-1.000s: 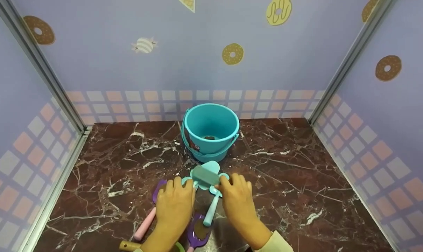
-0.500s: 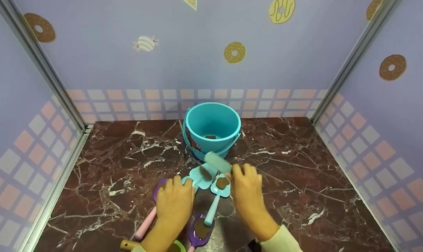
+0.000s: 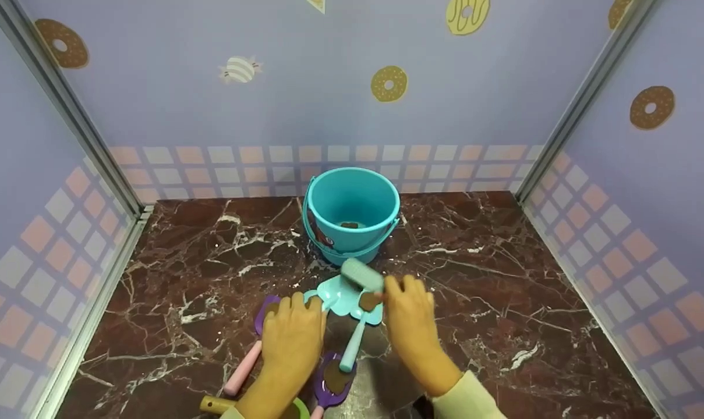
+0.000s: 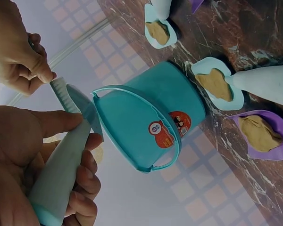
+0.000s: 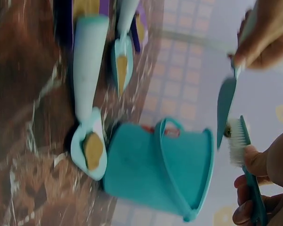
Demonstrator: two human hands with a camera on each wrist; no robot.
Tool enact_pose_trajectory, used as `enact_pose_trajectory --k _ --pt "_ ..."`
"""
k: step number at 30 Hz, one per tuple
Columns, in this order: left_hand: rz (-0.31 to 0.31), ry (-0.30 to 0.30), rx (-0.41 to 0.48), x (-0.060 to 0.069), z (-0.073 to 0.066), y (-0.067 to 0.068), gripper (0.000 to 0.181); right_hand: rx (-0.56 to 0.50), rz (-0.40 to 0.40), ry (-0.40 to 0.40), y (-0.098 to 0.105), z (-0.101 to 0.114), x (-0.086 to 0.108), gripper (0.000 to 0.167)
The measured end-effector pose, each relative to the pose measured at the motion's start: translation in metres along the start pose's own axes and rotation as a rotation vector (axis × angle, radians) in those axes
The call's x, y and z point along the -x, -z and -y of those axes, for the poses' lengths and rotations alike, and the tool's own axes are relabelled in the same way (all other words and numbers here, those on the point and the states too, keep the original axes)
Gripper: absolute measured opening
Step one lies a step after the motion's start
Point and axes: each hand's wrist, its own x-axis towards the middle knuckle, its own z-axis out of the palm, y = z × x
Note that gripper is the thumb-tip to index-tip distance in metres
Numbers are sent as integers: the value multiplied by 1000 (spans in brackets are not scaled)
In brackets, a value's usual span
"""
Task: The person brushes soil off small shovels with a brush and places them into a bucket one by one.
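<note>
My left hand (image 3: pixel 290 334) grips the pale handle of a light blue toy shovel (image 4: pixel 61 169), its blade (image 3: pixel 335 288) raised just in front of a turquoise bucket (image 3: pixel 352 238). The right hand (image 3: pixel 411 320) holds a light green brush (image 3: pixel 360 274) by its handle. In the right wrist view, the white bristles (image 5: pixel 237 141) face the shovel blade, with a small dark bit between them. The bucket stands upright, and a brown lump (image 3: pixel 349 224) lies on its floor. Below the hands, another light blue shovel (image 3: pixel 357 343) rests on the table with brown sand in it.
A purple scoop (image 3: pixel 332 381) holding brown sand lies in front. Beside my left forearm lies another purple scoop with a pink handle (image 3: pixel 242 369). A wooden handle (image 3: pixel 215 405) and a green rim (image 3: pixel 300 409) show at the bottom edge. Patterned walls enclose the marble-look table (image 3: pixel 491 279).
The brush and right hand have shifted right and away since one second ago, uncovering the blade. A brown lump seen at the blade half a second ago no longer shows there.
</note>
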Motion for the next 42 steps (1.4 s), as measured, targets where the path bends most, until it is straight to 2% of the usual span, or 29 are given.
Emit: enact_pose_trajectory --k 3,6,11,14,19,24,29,32,34,38,40,42 --pt "-4 -3 -5 -1 -1 0 30 20 -34 -26 1 -10 -9 28" --pt "-9 -4 -7 -4 -2 1 30 19 -64 -27 5 -7 -10 30" --pt "-19 -2 -14 -7 -3 2 28 -12 -25 51 11 14 5 28" --pt "-28 -6 -14 -8 -4 2 27 5 0 70 6 16 10 29" --pt "-38 -31 -31 -5 -4 1 31 29 -6 20 -2 -1 3 25" --pt "-53 -41 -24 -2 -2 -2 33 49 -30 -46 -2 -21 -7 27" --pt "-56 -30 11 -3 1 -3 29 52 -44 -35 3 -27 -10 31" --pt "11 -10 51 -3 3 -2 26 29 -52 -28 5 -27 -9 32" --pt "95 23 114 -4 5 -1 25 22 -65 -29 6 -26 -8 32" --pt "289 159 294 -7 12 0 24 14 -87 -35 10 -25 -9 31" --pt "378 241 448 -10 16 0 18 2 -93 -37 11 -24 -9 31" --pt "487 336 739 -13 20 -1 16 -15 -97 -39 12 -23 -9 30"
